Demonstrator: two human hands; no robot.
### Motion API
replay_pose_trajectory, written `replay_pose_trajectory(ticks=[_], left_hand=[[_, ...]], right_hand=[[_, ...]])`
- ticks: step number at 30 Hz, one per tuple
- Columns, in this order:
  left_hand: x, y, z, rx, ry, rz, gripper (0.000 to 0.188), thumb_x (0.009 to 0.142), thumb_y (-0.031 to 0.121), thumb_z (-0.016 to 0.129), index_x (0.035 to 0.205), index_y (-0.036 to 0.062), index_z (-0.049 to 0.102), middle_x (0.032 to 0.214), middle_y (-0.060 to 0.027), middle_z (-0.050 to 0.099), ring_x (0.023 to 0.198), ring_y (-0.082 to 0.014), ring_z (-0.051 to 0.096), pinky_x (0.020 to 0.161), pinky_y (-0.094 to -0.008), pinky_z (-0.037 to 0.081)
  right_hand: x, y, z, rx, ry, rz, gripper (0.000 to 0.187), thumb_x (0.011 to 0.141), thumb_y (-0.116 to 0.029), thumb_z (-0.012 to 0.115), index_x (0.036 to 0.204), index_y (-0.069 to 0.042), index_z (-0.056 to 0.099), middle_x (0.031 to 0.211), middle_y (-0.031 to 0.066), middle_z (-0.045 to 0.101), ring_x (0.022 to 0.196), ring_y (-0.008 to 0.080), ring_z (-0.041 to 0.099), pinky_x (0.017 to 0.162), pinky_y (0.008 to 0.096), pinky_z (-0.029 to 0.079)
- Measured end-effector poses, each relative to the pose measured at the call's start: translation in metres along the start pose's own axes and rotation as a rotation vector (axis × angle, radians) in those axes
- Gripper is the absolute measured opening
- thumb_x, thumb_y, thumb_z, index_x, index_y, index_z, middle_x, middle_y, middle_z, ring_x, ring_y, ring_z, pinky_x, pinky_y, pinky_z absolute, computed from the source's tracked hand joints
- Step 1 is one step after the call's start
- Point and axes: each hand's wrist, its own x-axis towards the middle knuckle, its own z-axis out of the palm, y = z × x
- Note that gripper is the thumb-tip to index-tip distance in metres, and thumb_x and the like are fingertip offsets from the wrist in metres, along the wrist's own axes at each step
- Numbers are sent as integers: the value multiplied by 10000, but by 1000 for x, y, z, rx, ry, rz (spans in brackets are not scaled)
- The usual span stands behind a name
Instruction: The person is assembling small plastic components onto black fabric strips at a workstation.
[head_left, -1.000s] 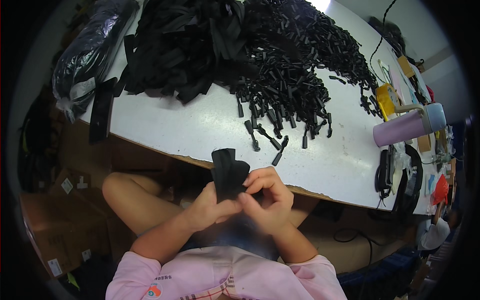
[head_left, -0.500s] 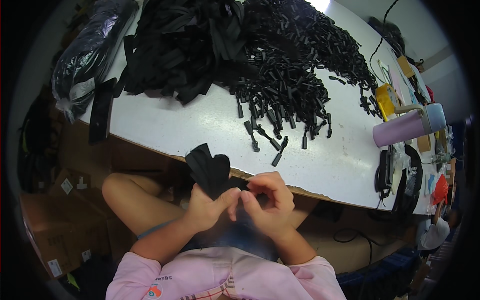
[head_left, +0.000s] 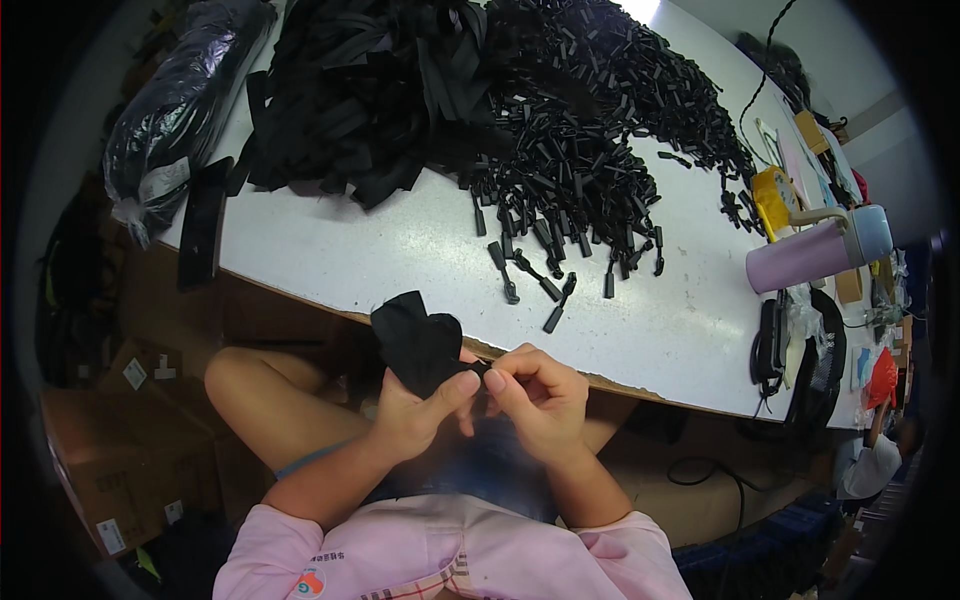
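My left hand (head_left: 415,412) pinches a bundle of black straps (head_left: 415,342) that stands up from my fingers, just below the edge of the white table (head_left: 330,255). My right hand (head_left: 535,395) meets it fingertip to fingertip and grips a small black piece between thumb and fingers, mostly hidden. On the table above lie a heap of black strap pieces (head_left: 370,95) and a spread of small black plastic pulls (head_left: 590,150); a few loose pulls (head_left: 545,285) lie nearest my hands.
A black plastic bag (head_left: 165,110) hangs over the table's left end beside a flat black strip (head_left: 203,232). At the right stand a lilac flask (head_left: 815,255), a yellow object (head_left: 775,195) and black headphones (head_left: 780,345). Cardboard boxes (head_left: 110,450) sit on the floor, left.
The strap bundle has tilted to the left and sunk slightly, and both hands have drawn closer together at its base. Nothing on the table has moved.
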Motion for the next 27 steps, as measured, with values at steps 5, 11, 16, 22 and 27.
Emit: replay_pose_trajectory(ticks=[5,11,16,22,27], left_hand=[[-3,-2,3,417,55,187,157,778,41,556,917,44,484,732,-47,469,522,-92,477,438,-193,414],[-6,-2,2,316,-32,218,110,805,59,511,909,24,516,741,-50,529,633,-116,532,553,-247,453],[3,10,1,2,151,-55,203,829,149,494,952,-12,482,737,-81,531,603,-150,555,535,-252,469],[6,4,1,432,161,146,138,769,108,578,859,10,544,832,-20,532,705,-73,488,668,-199,396],[6,0,4,421,162,213,118,755,41,587,863,4,556,822,-25,553,741,-80,507,677,-213,411]], right_hand=[[-1,7,-5,-47,-69,-36,31,784,-8,526,798,19,531,739,55,532,551,57,498,457,161,396],[7,6,-7,-184,-68,-134,109,732,-25,572,840,-14,565,770,86,535,547,109,484,448,204,376],[31,-14,-3,-1434,112,-625,267,629,-51,619,894,-76,588,889,60,532,733,206,488,610,296,378],[30,-5,-13,-1443,94,-502,254,632,-27,626,881,-62,590,877,81,548,737,208,513,638,277,395],[14,-9,-5,-192,98,-107,193,645,46,613,831,-5,601,751,84,576,673,203,538,584,262,429]])
